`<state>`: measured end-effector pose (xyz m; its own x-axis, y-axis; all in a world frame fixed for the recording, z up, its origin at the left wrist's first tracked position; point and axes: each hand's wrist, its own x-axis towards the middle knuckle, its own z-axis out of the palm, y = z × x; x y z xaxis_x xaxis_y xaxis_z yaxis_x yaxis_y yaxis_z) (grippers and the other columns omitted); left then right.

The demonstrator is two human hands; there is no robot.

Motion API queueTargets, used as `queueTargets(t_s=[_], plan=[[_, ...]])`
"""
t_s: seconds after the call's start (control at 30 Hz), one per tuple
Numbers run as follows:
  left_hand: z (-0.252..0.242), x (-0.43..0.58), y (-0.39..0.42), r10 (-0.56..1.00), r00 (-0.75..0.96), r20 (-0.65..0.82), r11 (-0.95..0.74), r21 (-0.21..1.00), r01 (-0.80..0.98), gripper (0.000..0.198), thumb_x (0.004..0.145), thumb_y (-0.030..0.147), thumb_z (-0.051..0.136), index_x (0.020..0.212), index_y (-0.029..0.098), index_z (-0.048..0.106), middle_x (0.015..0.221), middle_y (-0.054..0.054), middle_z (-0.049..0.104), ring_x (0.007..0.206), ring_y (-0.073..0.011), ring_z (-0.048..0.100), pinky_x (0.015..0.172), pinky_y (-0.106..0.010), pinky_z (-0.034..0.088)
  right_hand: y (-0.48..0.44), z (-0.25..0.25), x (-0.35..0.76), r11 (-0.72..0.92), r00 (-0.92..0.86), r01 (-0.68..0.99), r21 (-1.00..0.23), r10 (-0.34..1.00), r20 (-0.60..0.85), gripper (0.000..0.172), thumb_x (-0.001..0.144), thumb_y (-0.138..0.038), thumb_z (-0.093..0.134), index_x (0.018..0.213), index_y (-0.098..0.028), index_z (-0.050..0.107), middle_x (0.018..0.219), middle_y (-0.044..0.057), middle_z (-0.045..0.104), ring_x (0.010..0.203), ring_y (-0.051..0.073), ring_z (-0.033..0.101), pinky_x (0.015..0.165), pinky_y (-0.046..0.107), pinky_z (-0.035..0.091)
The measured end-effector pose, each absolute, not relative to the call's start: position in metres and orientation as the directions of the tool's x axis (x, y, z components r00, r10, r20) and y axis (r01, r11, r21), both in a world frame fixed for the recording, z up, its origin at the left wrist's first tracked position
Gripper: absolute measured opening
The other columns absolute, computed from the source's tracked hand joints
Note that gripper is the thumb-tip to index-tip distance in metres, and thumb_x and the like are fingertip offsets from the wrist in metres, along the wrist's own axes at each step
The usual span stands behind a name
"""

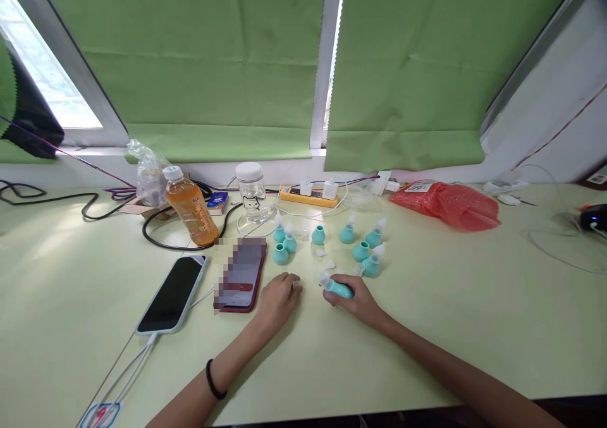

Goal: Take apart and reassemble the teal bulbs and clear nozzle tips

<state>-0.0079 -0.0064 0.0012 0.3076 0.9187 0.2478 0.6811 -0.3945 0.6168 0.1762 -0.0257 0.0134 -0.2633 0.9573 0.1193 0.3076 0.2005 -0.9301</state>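
My right hand [356, 298] is closed round a teal rubber bulb [339, 288] with a clear tip pointing left, held just above the pale green table [427, 301]. My left hand [279, 296] rests on the table beside it, fingers curled, pinching a small clear piece [297, 284] at its fingertips. Several more teal bulbs [360, 251], some with clear white tips, stand in a loose group just beyond both hands. A few loose clear tips [329, 265] lie between them.
Two phones lie left of my left hand: a red-cased one [241, 275] and a black-screened one [173, 294] on a white cable. Behind stand an orange drink bottle [191, 207], a clear jar [251, 191], a yellow power strip [308, 196] and a red plastic bag [446, 203].
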Motion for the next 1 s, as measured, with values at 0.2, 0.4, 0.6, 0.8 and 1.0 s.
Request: queueTargets(t_s=[0.2,0.4,0.6,0.8,1.0], plan=[[0.016,-0.005,-0.008,0.976,0.209,0.065,-0.073,0.997,0.031,0.024,0.067,0.032,0.057,0.076,0.010,0.059,0.058,-0.002,0.056,0.049,-0.0106,0.049,0.049,-0.023,0.041,-0.026,0.009,0.177,0.360,-0.225,0.516,-0.777,0.932,0.283,0.007,0.066,-0.023,0.054,0.066,-0.016,0.056,0.060,0.000,0.054,0.058,0.014,0.049,0.054,0.023,0.040],[0.019,-0.003,-0.011,0.947,0.314,-0.063,0.117,0.981,-0.157,0.024,0.063,0.028,0.063,0.076,0.007,0.061,0.057,-0.004,0.059,0.050,-0.0102,0.051,0.051,-0.023,0.044,-0.028,0.006,0.175,0.522,-0.306,0.592,-0.615,0.851,0.428,0.008,0.067,-0.025,0.053,0.068,-0.017,0.055,0.060,0.001,0.056,0.054,0.013,0.051,0.052,0.023,0.040],[0.014,-0.003,-0.008,0.919,0.379,-0.110,0.184,0.969,-0.164,0.027,0.065,0.030,0.062,0.078,0.006,0.060,0.056,-0.004,0.060,0.047,-0.0100,0.053,0.050,-0.024,0.046,-0.032,-0.001,0.176,0.595,-0.389,0.666,-0.449,0.792,0.471,0.016,0.075,-0.029,0.048,0.083,-0.017,0.054,0.065,0.003,0.057,0.059,0.014,0.053,0.053,0.024,0.039],[0.012,-0.005,-0.008,0.912,0.407,-0.055,0.109,0.988,-0.111,0.026,0.063,0.030,0.063,0.074,0.007,0.058,0.052,-0.003,0.059,0.042,-0.0090,0.051,0.043,-0.022,0.044,-0.032,0.004,0.175,0.541,-0.406,0.632,-0.555,0.841,0.358,0.014,0.074,-0.030,0.049,0.071,-0.016,0.053,0.061,0.001,0.053,0.056,0.012,0.049,0.053,0.022,0.036],[0.016,-0.005,-0.012,0.893,0.450,0.001,0.069,0.988,-0.140,0.023,0.066,0.030,0.061,0.070,0.008,0.056,0.051,-0.003,0.060,0.042,-0.0096,0.051,0.043,-0.022,0.043,-0.033,0.014,0.172,0.188,-0.429,0.335,-0.923,0.903,0.028,0.027,0.070,-0.037,0.053,0.056,-0.016,0.045,0.045,-0.005,0.037,0.040,0.006,0.035,0.039,0.019,0.029]])
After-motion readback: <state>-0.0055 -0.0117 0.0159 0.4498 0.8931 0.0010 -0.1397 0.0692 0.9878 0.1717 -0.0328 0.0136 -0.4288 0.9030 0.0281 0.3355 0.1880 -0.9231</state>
